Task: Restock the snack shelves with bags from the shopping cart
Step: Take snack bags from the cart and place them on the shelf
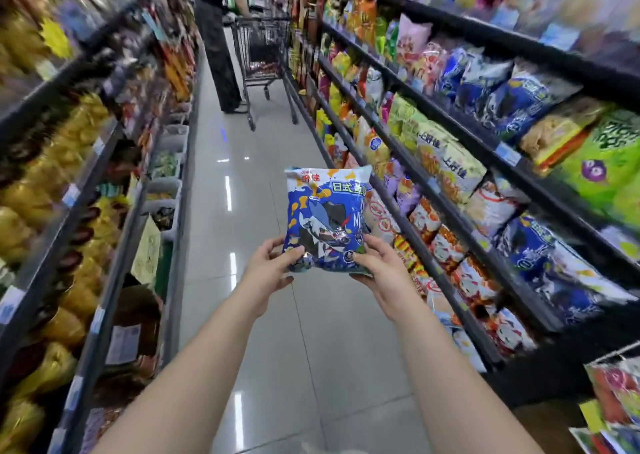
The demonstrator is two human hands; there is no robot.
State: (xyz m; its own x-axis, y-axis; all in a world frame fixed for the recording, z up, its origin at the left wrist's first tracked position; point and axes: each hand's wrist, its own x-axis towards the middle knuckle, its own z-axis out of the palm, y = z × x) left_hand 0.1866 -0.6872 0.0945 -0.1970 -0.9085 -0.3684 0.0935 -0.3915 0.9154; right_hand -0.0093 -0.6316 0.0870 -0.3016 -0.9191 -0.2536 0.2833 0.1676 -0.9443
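Bag (327, 218) upright between left hand (266, 273) and right hand (377, 270), fingers (375, 244) pinching its bottom corners.

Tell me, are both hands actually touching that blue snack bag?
Touching. The head view shows the left hand gripping the blue snack bag at its lower left corner and the right hand at its lower right.

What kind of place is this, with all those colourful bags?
Most likely a supermarket snack aisle. Shelves on both sides are packed with snack bags and edged with price tags, and a shopping cart stands farther down. The left hand and right hand hold a blue bag.
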